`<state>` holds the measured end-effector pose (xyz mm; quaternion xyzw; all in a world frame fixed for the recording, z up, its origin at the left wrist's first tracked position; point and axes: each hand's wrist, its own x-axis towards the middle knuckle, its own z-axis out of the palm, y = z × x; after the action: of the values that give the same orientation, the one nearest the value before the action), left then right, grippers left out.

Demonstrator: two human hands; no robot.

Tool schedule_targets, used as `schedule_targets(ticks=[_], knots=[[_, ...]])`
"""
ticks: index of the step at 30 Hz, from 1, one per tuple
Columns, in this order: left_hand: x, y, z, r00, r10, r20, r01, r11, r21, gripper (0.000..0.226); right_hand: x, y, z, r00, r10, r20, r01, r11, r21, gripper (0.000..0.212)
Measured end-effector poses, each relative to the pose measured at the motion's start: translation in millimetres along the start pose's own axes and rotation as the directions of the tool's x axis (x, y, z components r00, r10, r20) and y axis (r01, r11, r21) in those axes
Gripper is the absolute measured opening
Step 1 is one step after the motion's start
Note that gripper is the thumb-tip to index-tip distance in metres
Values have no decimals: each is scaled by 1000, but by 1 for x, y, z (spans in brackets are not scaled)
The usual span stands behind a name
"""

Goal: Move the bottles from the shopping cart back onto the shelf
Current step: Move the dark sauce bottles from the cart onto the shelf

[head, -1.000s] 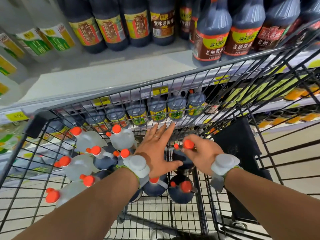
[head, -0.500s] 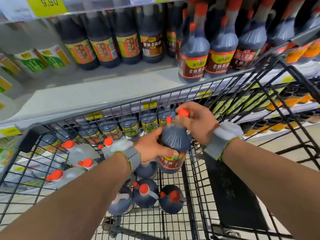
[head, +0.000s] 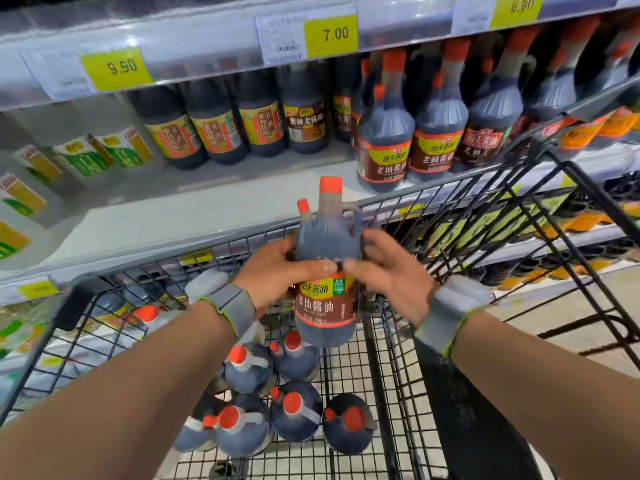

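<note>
The left hand (head: 277, 271) and right hand (head: 388, 271) each grip the upright dark soy sauce bottle (head: 325, 237) above the shopping cart (head: 74, 299), mid-carry; next it probably needs setting on the bare shelf (head: 173, 216) beside the matching bottles (head: 384, 147).

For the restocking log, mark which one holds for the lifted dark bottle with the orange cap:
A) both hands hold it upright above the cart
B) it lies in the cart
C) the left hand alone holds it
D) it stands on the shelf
A: the left hand and right hand both grip the bottle, upright above the shopping cart, not yet on the shelf.
</note>
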<state>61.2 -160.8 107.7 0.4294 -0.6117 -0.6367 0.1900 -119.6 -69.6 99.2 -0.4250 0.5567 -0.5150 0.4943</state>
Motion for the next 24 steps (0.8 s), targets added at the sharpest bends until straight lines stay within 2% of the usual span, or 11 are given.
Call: schedule_targets(ticks=[2, 5, 9, 12, 14, 17, 19, 24], knots=[[1, 11, -3, 997, 10, -78, -15, 998, -62, 63, -8, 10, 7, 998, -14, 64, 15, 1000, -15, 64], [1, 29, -4, 986, 54, -156, -66, 995, -72, 64, -1, 9, 17, 999, -26, 43, 28, 999, -35, 80], [1, 48, -9, 971, 87, -224, -107, 991, -77, 70, 11, -10, 16, 993, -120, 19, 121, 968, -221, 59], [2, 61, -13, 965, 53, -259, -89, 988, -129, 52, 19, -19, 18, 979, -204, -10, 186, 913, -364, 49], [4, 68, -16, 957, 39, -288, -85, 985, -149, 42, 23, -24, 18, 967, -254, 1, 219, 834, -506, 47], [10, 81, -19, 947, 25, -321, -87, 980, -181, 38, 29, -30, 11, 951, -303, 58, 259, 685, -681, 64], [17, 88, -22, 934, 36, -355, -103, 980, -172, 38, 37, -29, 4, 932, -351, 86, 275, 535, -798, 74], [33, 101, -36, 894, 47, -445, -140, 974, -179, 42, 52, -18, -8, 956, -267, 118, 182, 227, -957, 97]])
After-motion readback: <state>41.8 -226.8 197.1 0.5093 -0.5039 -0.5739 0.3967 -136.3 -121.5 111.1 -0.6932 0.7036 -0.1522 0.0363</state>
